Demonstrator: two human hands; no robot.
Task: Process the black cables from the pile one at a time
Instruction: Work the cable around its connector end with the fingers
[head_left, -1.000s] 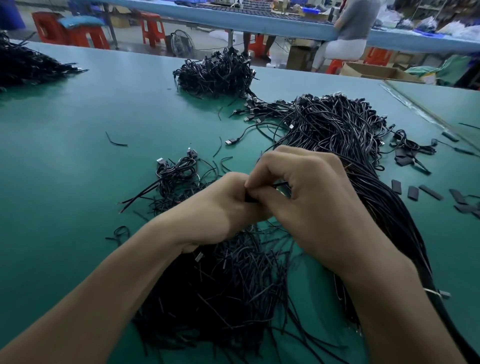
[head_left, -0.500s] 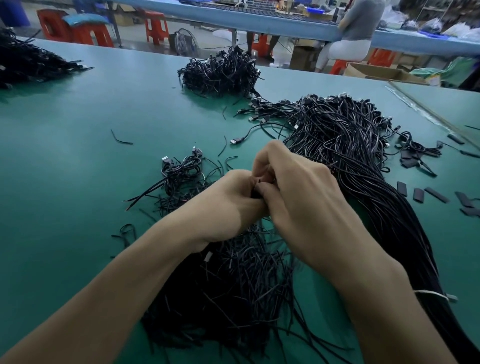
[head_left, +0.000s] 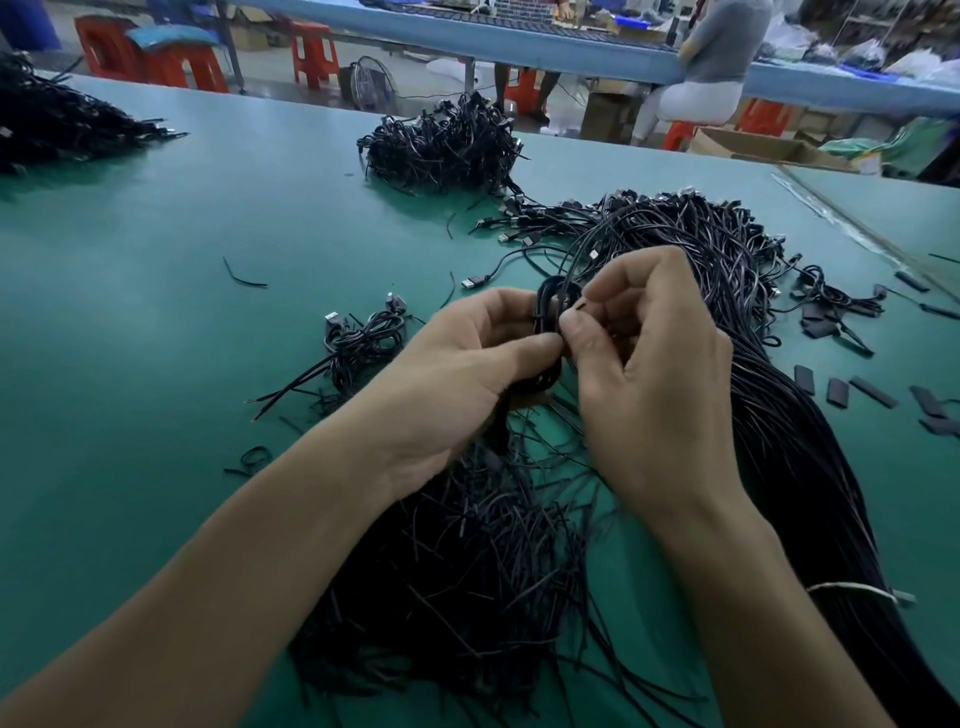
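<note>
Item, left: small coiled bundles (head_left: 363, 338), likely finished, set aside on the table (head_left: 156, 312). Item, centre: one coiled cable (head_left: 553, 312), held up between my hands. My left hand (head_left: 467, 374) grips the loops so they cannot spring apart; my right hand (head_left: 649, 364) pinches its side, apparently fastening it, though the fastener is too small to tell. Item, right: main pile (head_left: 727, 270), uncoiled stock within reach; black strips (head_left: 836, 392), probably kept near for binding.

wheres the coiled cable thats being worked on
In the head view, the coiled cable sits at centre frame, held between the left hand and right hand, just left of the big cable pile.
</note>
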